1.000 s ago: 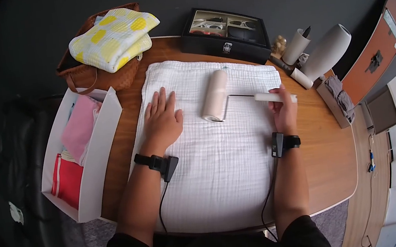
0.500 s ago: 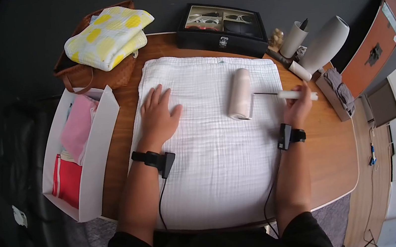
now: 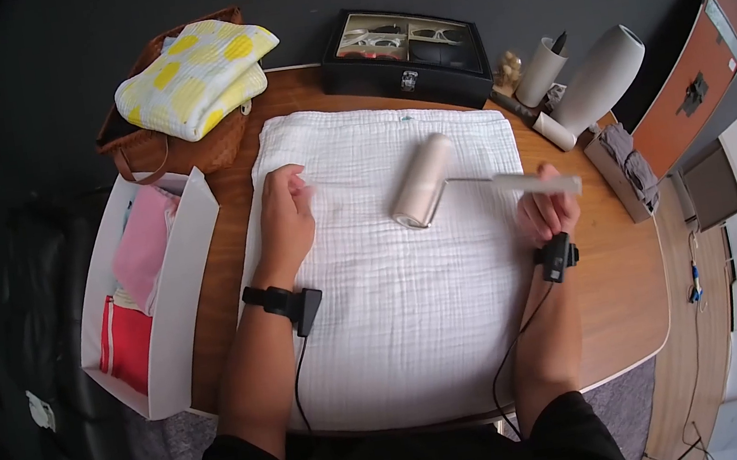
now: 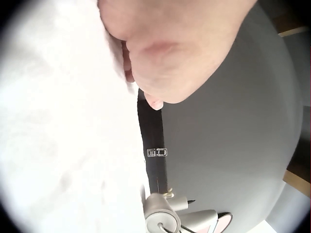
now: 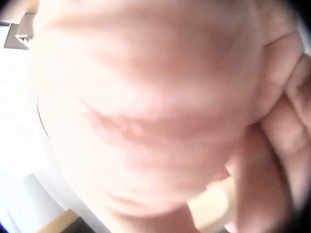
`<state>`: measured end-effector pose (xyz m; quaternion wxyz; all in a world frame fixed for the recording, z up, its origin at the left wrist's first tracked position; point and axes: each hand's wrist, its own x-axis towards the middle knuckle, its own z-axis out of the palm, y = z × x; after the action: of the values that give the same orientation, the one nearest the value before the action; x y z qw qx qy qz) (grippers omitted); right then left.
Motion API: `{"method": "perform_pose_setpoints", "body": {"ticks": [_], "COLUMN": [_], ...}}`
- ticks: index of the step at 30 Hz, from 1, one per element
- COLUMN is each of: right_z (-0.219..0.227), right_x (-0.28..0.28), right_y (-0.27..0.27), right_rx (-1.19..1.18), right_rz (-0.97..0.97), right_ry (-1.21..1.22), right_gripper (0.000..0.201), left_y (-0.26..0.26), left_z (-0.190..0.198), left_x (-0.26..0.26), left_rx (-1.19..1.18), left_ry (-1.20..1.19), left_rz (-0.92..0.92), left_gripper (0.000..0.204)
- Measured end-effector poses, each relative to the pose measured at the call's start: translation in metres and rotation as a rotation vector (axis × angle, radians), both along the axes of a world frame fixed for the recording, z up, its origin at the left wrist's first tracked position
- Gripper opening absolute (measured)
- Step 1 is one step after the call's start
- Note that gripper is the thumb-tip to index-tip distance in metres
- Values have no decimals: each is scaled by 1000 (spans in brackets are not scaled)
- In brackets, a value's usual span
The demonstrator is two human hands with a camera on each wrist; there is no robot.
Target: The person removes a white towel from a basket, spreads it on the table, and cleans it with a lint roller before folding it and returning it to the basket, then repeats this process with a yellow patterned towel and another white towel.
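Note:
A white crinkled muslin cloth (image 3: 390,320) lies spread over the wooden table. My right hand (image 3: 550,211) grips the pale handle (image 3: 535,184) of a lint roller at the cloth's right edge, wrist turned so the curled fingers show. The roller's sticky cylinder (image 3: 424,182) slants over the upper middle of the cloth; its end also shows low in the left wrist view. Above the cloth's left part, my left hand (image 3: 287,217) hangs with loosely bent fingers and nothing visible in them. In the right wrist view the palm (image 5: 155,107) hides most of the handle.
On the left stands a white box (image 3: 170,349) with folded pink and red fabric. Behind it, a brown woven bag (image 3: 223,151) carries a yellow-spotted cloth. A black glasses case (image 3: 452,84), a grey vase (image 3: 601,83) and a small box (image 3: 621,183) line the back and right.
The roller went right, then back left, and its handle now tilts as my right wrist turns over. My left hand has gone from lying flat with spread fingers to bent fingers.

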<state>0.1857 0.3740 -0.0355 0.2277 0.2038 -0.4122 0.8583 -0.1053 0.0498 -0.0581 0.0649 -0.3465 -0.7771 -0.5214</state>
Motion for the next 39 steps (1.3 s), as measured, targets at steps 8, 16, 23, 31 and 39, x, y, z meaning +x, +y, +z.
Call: {"method": "perform_pose_setpoints", "body": {"ticks": [8, 16, 23, 31, 39], "right_z": [28, 21, 18, 20, 13], "right_x": [-37, -60, -39, -49, -34], "right_y": [-62, -85, -56, -64, -45], "right_rx": [107, 291, 214, 257, 221], "right_rz": [733, 255, 406, 30, 184], "right_ry": [-80, -647, -410, -654, -536], "right_gripper": [76, 33, 33, 40, 36], "left_y": [5, -4, -8, -4, -3], "left_z": [0, 0, 14, 9, 10], "left_x": [-2, -4, 2, 3, 3], "left_rx": [9, 95, 29, 7, -56], "left_ry": [-137, -181, -287, -251, -253], "left_rz": [60, 5, -45, -32, -13], "left_gripper": [23, 19, 26, 27, 26]}}
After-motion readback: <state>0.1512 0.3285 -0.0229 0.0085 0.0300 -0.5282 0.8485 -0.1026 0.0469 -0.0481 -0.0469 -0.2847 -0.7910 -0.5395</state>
